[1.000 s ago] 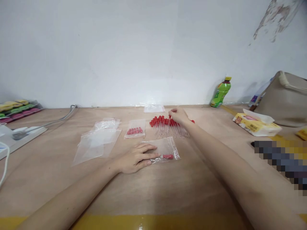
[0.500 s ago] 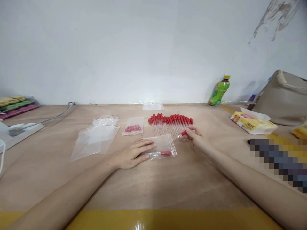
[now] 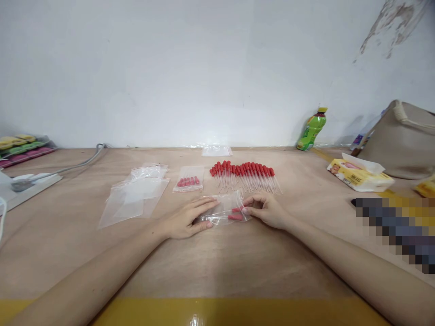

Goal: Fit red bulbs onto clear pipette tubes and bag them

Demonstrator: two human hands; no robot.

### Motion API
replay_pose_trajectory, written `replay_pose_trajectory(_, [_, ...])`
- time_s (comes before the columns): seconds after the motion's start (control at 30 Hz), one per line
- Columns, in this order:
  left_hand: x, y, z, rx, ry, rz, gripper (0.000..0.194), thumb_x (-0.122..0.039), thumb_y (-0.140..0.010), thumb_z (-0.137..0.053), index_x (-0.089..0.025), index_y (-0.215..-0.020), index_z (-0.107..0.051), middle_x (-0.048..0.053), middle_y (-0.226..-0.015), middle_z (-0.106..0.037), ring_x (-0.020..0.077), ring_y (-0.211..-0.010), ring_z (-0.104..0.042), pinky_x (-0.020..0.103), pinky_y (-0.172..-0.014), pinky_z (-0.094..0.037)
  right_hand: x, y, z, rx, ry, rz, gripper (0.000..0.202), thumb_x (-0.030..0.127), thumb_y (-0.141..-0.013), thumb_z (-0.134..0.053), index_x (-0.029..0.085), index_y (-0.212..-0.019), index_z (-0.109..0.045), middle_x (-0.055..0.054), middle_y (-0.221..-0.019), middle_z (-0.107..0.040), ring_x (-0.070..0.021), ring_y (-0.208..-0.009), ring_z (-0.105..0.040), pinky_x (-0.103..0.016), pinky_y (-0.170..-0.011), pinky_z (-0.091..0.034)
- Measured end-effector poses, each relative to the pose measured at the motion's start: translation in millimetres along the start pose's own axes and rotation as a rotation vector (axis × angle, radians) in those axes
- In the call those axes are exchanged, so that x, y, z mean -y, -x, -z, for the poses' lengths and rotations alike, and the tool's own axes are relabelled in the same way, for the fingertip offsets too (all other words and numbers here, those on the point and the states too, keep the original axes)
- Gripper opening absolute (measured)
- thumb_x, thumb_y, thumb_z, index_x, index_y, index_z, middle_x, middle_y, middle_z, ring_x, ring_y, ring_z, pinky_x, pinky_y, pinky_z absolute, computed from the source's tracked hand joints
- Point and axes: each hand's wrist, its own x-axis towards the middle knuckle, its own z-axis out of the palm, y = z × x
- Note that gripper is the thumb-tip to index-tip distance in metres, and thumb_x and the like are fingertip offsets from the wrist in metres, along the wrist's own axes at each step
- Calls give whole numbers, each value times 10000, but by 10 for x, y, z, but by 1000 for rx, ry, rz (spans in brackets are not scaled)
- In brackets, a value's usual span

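Note:
A clear zip bag [image 3: 222, 209] lies in front of me with one red-bulbed glass dropper [image 3: 235, 217] inside. My left hand [image 3: 190, 217] rests on the bag's left part, fingers stretched out and lying flat. At the bag's right mouth, my right hand [image 3: 267, 209] pinches a second dropper [image 3: 239, 209] by its red bulb; the dropper is mostly within the bag, and fingertips cover the bulb's end. Just behind, several red-bulbed droppers [image 3: 251, 174] lie in a row. Another bag [image 3: 189, 179] with several red bulbs showing lies behind my left hand.
Flat clear bags [image 3: 136, 194] overlap on the left, and another bag [image 3: 216, 151] lies by the wall. A green bottle [image 3: 311, 131], a tissue pack [image 3: 360, 174] and a grey-beige bag [image 3: 401, 140] stand on the right. A cable [image 3: 81, 163] and coloured packs [image 3: 25, 149] are at left.
My right hand has moved left and toward me, sliding the dropper it holds into the bag beside the first. My left hand has stayed on the bag.

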Motion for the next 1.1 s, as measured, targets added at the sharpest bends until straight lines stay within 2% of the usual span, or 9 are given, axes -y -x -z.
replay_pose_trajectory(0.2, [-2, -12, 5, -20, 24, -25, 560, -421, -869, -428, -246, -1371, -252, 67, -1406, -320, 237, -1292, -281, 438, -1059, -257, -32, -9, -84, -40, -60, -163, 220, 387, -645, -673, 170, -682, -663, -16, -628, -621, -120, -558, -526, -227, -494, -389])
replay_pose_trajectory(0.43, [-9, -10, 2, -30, 31, -30, 563, -415, -863, -444, -246, -1368, -263, 67, -1398, -336, 233, -1292, -284, 441, -1063, -252, 93, 4, -79, 56, -49, 83, 161, 293, -728, -568, 176, -668, -661, -10, -588, -594, -111, -542, -499, -231, -517, -388])
replay_pose_trajectory(0.53, [10, -22, -7, -13, 22, -24, 535, -419, -863, -444, -252, -1352, -305, 62, -1411, -314, 225, -1300, -272, 439, -1071, -235, 49, -39, -22, 2, -67, 11, 180, 297, -727, -546, 171, -748, -673, -34, -693, -648, -127, -582, -535, -242, -536, -406])
replay_pose_trajectory(0.6, [23, -29, -12, 3, 19, -20, 517, -423, -862, -444, -251, -1337, -337, 63, -1415, -300, 224, -1302, -267, 439, -1075, -221, -5, -108, 45, -96, -21, -63, 194, 303, -720, -546, 168, -781, -671, -42, -741, -666, -139, -607, -550, -250, -551, -410])
replay_pose_trajectory(0.7, [28, -33, -6, 24, 28, -33, 501, -418, -875, -422, -248, -1338, -334, 62, -1423, -271, 223, -1311, -242, 443, -1077, -208, -34, -286, 134, -240, 162, -99, 179, 286, -718, -540, 180, -783, -670, -32, -742, -669, -149, -625, -553, -261, -582, -402])
replay_pose_trajectory(0.77, [19, -30, 7, 49, 20, -32, 497, -414, -889, -391, -252, -1351, -301, 55, -1434, -233, 216, -1323, -204, 441, -1082, -192, 0, -456, 150, -279, 303, -71, 168, 271, -732, -526, 198, -768, -673, -24, -771, -671, -160, -690, -565, -278, -650, -396])
replay_pose_trajectory(0.83, [5, -26, 24, 80, 2, -20, 498, -417, -898, -364, -257, -1361, -274, 50, -1445, -192, 208, -1331, -171, 431, -1089, -174, 56, -657, 124, -281, 450, -49, 190, 271, -763, -498, 217, -763, -679, -22, -821, -674, -180, -790, -568, -311, -743, -370])
replay_pose_trajectory(0.93, [-12, -20, 43, 109, -20, -20, 480, -424, -902, -346, -282, -1356, -281, 37, -1452, -162, 210, -1334, -151, 431, -1091, -159, 124, -981, 35, -255, 602, -129, 239, 325, -804, -468, 241, -864, -683, -41, -895, -671, -213, -900, -546, -365, -821, -316])
replay_pose_trajectory(1.1, [-19, -19, 43, 105, -48, -47, 469, -435, -900, -344, -306, -1349, -295, 19, -1457, -146, 226, -1335, -141, 432, -1091, -147, 113, -1401, -116, -262, 641, -279, 338, 400, -818, -449, 186, -962, -667, -137, -1046, -601, -284, -1027, -472, -449, -871, -266])
